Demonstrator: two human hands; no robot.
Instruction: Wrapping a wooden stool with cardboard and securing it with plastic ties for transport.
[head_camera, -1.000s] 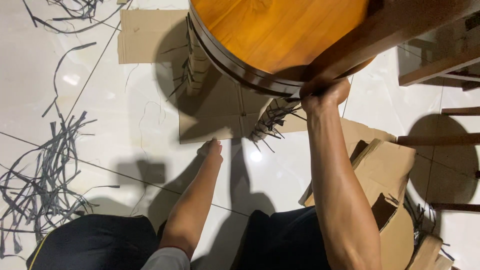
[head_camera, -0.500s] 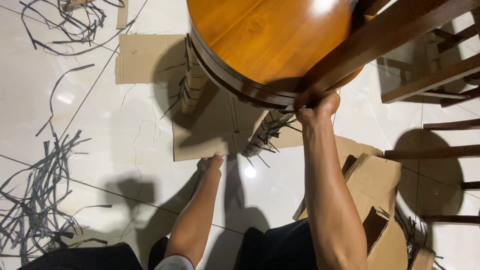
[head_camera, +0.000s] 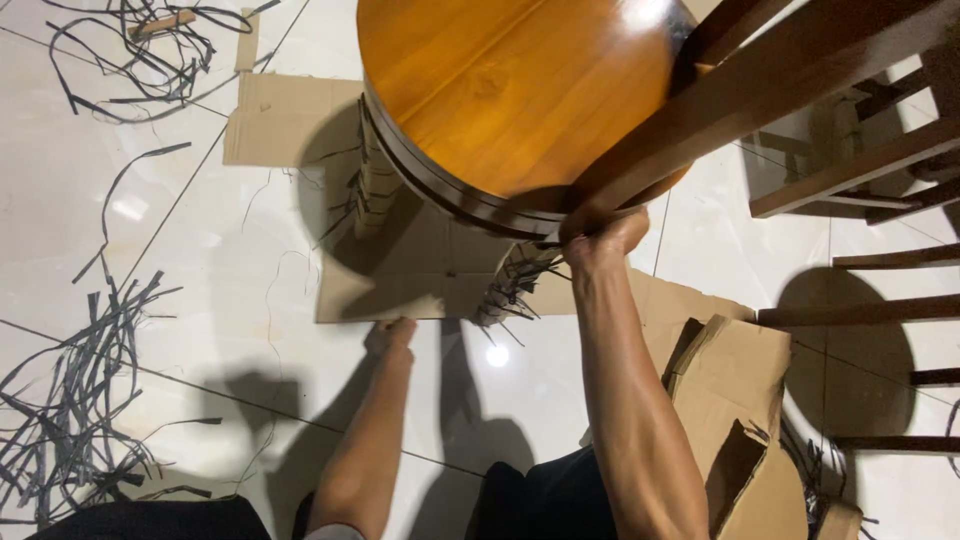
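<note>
Two hands work around one round wooden table top (head_camera: 500, 95), and I take this table top as the landmark for all places. The right hand (head_camera: 600, 237) is at its near rim, where a dark wooden leg (head_camera: 760, 90) joins it. The fingers are curled tight around the rim and the base of this leg, so the hand grasps the table firmly. The top looks tilted, which I judge is why such a strong grip is needed: the hand seems to carry some of the weight and keeps the table from tipping.

The left hand (head_camera: 395, 335) is below the table top, down on the white tiled floor (head_camera: 200, 250). It lies at the near edge of a flat cardboard sheet (head_camera: 400, 285) that spreads under the table. The fingers touch or pinch this edge, but I cannot tell if they really close on it, because the hand is seen from behind and partly in shadow.

Under the near rim, two table legs wrapped in cardboard (head_camera: 378, 180) stand on the sheet, with cut black straps (head_camera: 505, 295) hanging from the nearer one. The sheet probably lies there to protect the floor and the legs.

To the left of the table, many loose black straps (head_camera: 70, 400) lie in a heap on the floor. To the right and nearer, folded cardboard pieces (head_camera: 730, 400) lie in a pile.
</note>
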